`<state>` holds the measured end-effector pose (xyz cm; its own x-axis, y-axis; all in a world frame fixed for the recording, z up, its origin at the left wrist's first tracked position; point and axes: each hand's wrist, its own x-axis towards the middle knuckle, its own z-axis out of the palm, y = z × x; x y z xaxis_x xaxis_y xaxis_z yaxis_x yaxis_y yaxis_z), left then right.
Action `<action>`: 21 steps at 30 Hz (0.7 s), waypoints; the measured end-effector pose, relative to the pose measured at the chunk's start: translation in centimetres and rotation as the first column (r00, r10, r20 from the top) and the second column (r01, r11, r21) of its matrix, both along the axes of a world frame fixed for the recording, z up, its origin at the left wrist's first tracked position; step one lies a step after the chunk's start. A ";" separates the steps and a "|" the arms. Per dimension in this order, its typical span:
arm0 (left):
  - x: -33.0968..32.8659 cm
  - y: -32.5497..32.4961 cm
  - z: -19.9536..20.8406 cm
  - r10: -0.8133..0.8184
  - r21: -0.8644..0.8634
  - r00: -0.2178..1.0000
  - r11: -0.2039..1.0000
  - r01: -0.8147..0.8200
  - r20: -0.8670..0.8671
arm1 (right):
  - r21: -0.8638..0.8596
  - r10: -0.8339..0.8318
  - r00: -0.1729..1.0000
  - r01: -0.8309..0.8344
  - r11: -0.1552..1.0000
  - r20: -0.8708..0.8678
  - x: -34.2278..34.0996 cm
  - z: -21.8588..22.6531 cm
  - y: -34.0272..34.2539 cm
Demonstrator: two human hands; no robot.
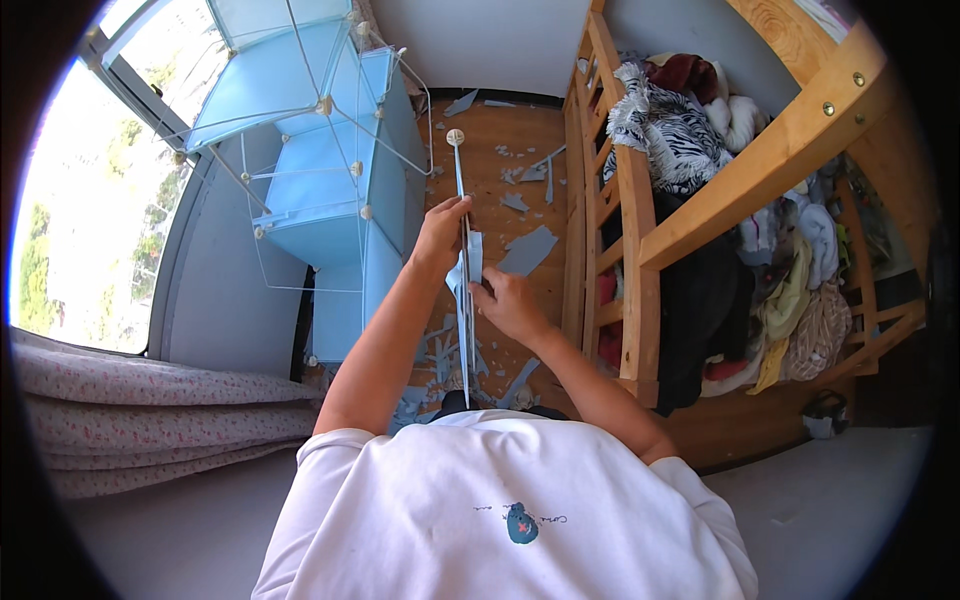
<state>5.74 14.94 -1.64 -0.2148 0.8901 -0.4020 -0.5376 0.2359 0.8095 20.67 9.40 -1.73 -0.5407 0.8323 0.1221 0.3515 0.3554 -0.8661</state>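
A narrow wire-framed panel (466,350), seen almost edge-on, stands upright in front of my body, with pale blue plastic sheet still along it. At its far end sits a round cream connector (455,137). My left hand (440,235) is closed around the panel's edge partway along. My right hand (510,306) is closed at the panel's right side, its fingers pinching at the blue plastic sheet (476,252), which sticks out there in a torn flap. The fingertips of the right hand are partly hidden by the panel.
A light blue cube shelf (320,165) with white wire frames stands left, beside the window (95,210). Broken plastic pieces (528,250) litter the wooden floor (490,190). A wooden bunk bed (640,250) piled with clothes (790,270) stands right. A floral curtain (160,410) hangs lower left.
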 end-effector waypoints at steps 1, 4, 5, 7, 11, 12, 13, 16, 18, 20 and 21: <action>-0.7 -0.1 -1.8 -0.052 0.009 0.998 0.999 0.052 0.023 | 0.011 0.018 0.998 -0.017 1.000 -0.058 0.0 -0.3 0.4; -0.6 -1.8 -2.5 -0.198 0.077 0.978 0.978 0.193 0.065 | -0.279 -0.015 0.969 -0.056 0.959 -0.246 0.1 0.4 2.0; 0.1 -2.4 -1.7 -0.203 0.089 0.977 0.977 0.196 0.071 | -0.341 -0.028 0.959 -0.073 0.937 -0.282 0.1 -0.2 2.8; 0.5 -3.5 -1.6 -0.239 0.151 0.970 0.961 0.231 0.033 | -0.458 -0.091 0.937 -0.079 0.886 -0.337 0.1 -0.7 3.8; 0.3 -5.0 -1.5 -0.304 0.222 0.909 0.902 0.371 -0.286 | -0.552 -0.187 0.885 -0.091 0.829 -0.427 -0.4 -0.9 4.7; 0.2 -5.3 -1.3 -0.311 0.215 0.882 0.891 0.400 -0.353 | -0.565 -0.210 0.870 -0.092 0.820 -0.446 -0.4 -1.3 5.1; 0.5 -5.6 -1.2 -0.290 0.218 0.894 0.901 0.375 -0.341 | -0.573 -0.235 0.882 -0.047 0.818 -0.408 -0.4 -1.7 5.3; -0.2 -5.4 -1.9 -0.297 0.123 0.816 0.906 0.404 -0.496 | -0.479 -0.155 0.920 -0.040 0.877 -0.360 -0.2 -2.1 5.1; -0.1 -5.3 -2.2 -0.229 0.075 0.805 0.944 0.320 -0.548 | -0.177 -0.130 0.968 0.092 0.980 -0.216 -0.3 -1.9 4.6; 0.1 -5.2 -2.3 -0.169 0.048 0.818 0.971 0.233 -0.549 | 0.310 -0.179 0.978 0.202 0.929 -0.103 -0.4 -1.2 3.5; 0.0 -5.2 -2.3 -0.180 0.032 0.817 0.971 0.236 -0.548 | 0.439 -0.238 0.971 0.224 0.870 -0.024 -0.4 -0.5 3.2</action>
<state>5.73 9.70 -3.93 -0.1773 0.9658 -0.1893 0.0431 0.1998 0.9789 20.28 12.59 -2.19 -0.3487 0.8004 0.4877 0.4937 0.5991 -0.6303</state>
